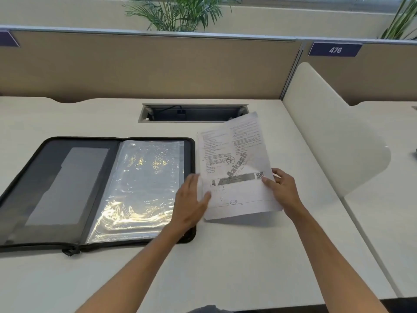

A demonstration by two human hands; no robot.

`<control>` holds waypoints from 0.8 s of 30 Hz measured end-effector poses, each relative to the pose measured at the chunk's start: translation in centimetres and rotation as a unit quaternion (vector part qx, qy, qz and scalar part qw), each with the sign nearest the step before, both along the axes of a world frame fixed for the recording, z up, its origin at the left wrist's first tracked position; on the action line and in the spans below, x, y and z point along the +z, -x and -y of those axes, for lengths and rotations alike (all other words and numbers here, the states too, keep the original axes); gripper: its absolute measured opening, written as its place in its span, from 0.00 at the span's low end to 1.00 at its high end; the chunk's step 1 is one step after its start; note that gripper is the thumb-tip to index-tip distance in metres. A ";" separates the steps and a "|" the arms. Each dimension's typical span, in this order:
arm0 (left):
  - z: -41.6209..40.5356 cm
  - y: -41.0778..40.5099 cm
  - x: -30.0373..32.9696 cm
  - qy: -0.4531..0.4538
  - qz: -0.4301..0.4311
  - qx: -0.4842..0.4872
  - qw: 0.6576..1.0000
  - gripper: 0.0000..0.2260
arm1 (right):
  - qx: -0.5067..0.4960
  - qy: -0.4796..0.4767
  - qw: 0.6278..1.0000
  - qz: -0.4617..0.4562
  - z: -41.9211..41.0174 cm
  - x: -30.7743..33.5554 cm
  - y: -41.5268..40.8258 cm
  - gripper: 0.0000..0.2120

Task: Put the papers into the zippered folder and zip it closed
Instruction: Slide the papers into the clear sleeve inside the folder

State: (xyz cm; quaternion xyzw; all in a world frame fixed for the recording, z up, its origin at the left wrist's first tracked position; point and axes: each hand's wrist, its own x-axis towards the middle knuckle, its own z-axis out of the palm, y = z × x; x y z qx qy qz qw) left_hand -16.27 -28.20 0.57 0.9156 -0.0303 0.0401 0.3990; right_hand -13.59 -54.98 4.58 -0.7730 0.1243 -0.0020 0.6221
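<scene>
A black zippered folder [40, 177] lies open flat on the desk at the left, with shiny clear plastic sleeves [140, 186] on its right half. Its zipper pull [71, 251] sits at the near edge by the spine. Just right of the folder, printed papers [234, 168] are lifted at an angle off the desk. My left hand [191, 204] grips their lower left edge, partly over the folder's right rim. My right hand [282, 188] grips their lower right edge, thumb on top.
A white desk [225, 256] carries everything. A cable cut-out [191, 112] opens at the back behind the papers. A tan partition stands beyond, and a white side divider [334, 132] rises at the right.
</scene>
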 end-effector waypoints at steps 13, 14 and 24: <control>1.9 -9.2 10.5 0.461 -0.154 -0.076 0.871 0.14 | 0.010 -0.032 0.994 0.109 -0.1 4.5 0.0 0.06; 2.2 -9.3 10.9 0.449 -0.135 -0.084 0.879 0.12 | 0.008 -0.026 0.993 0.118 -0.1 4.8 -0.3 0.07; 3.2 -9.3 10.9 0.416 -0.064 -0.123 0.899 0.12 | -0.011 -0.024 0.981 0.191 0.0 6.0 -1.1 0.10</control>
